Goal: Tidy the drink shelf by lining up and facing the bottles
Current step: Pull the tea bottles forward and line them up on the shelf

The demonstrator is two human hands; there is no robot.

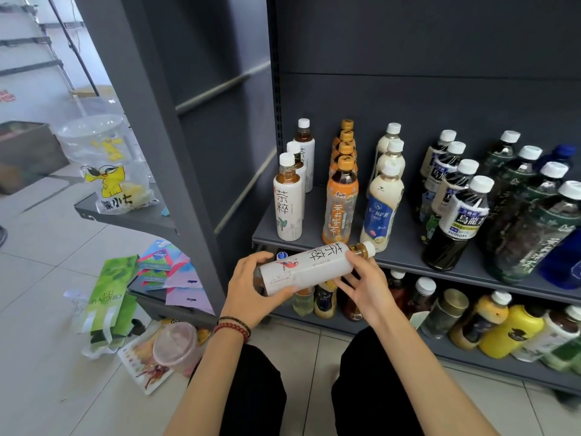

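A white-labelled tea bottle (309, 266) lies on its side in front of the grey shelf (402, 251), cap pointing right. My left hand (251, 289) grips its base end, and my right hand (364, 283) holds it near the neck from below. On the shelf stand rows of bottles: a matching white tea row (289, 199) at the left, an orange tea row (341, 196), a cream milk-tea row (382, 202), dark oolong bottles (459, 215) and dark green tea bottles (534, 228).
A lower shelf (471, 350) holds mixed bottles and yellow containers. A blue bottle (562, 259) sits at the far right. Left on the floor lie a green tea box (108, 297), snack packets (157, 262), a plastic cup (176, 344) and a plastic bag (110, 171).
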